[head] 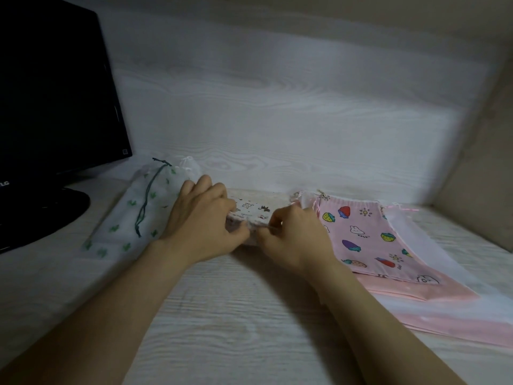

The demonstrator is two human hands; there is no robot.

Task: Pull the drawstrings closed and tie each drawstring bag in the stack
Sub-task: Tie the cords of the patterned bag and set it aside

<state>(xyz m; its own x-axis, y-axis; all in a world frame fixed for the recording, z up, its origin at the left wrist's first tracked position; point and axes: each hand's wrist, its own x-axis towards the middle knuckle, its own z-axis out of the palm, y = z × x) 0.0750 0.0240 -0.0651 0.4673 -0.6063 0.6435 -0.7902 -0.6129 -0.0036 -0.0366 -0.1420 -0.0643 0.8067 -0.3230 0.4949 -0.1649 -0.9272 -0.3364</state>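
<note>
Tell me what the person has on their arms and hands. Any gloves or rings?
No gloves. The left hand and right hand are bare, and both arms are bare to the picture's edge: no sleeves, watch or bracelet. No rings show on the fingers, though they are a bit blurry.

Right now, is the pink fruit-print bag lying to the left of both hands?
No, the pink fruit-print bag lies right of the right hand.

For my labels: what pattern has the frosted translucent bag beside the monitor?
The frosted translucent bag has small green plant prints; head view.
</note>
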